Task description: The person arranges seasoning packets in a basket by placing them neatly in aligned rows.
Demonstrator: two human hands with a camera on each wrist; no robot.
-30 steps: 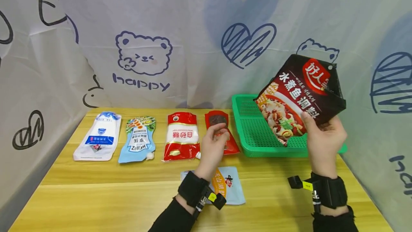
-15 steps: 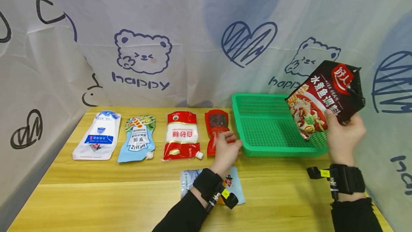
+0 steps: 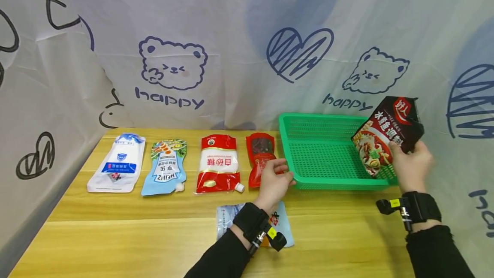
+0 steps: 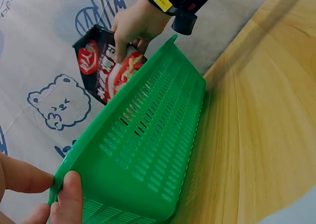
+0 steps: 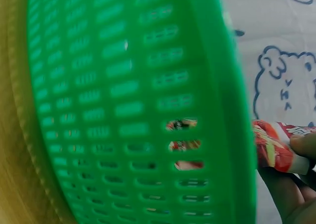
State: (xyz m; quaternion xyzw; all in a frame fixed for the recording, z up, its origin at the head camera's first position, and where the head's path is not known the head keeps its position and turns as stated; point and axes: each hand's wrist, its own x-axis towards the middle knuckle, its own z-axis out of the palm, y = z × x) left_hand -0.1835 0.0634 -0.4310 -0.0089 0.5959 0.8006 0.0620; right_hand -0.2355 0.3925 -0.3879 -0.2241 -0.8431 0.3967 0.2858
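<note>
My right hand point(image 3: 414, 166) grips a dark red and black seasoning packet point(image 3: 380, 149), thumb on its printed front. The packet's lower end dips inside the right end of a green plastic basket point(image 3: 328, 182); in the right wrist view, bits of it show through the basket's slots. At the basket's front left corner my left hand point(image 3: 275, 185) pinches the rim. The left wrist view shows the thumb and a finger point(image 4: 71, 199) on either side of that rim.
Left of the basket lie a red pouch point(image 3: 261, 149), a red and white sugar bag point(image 3: 218, 164), a light blue Heinz pouch point(image 3: 166, 168) and a white pouch point(image 3: 117, 164). A pale blue packet point(image 3: 284, 226) lies partly under my left forearm. A printed cloth point(image 3: 239, 55) hangs behind.
My right hand has carried the seasoning packet rightward, then lowered it into the basket's right end. My left hand has moved right from above the red pouch to the basket rim.
</note>
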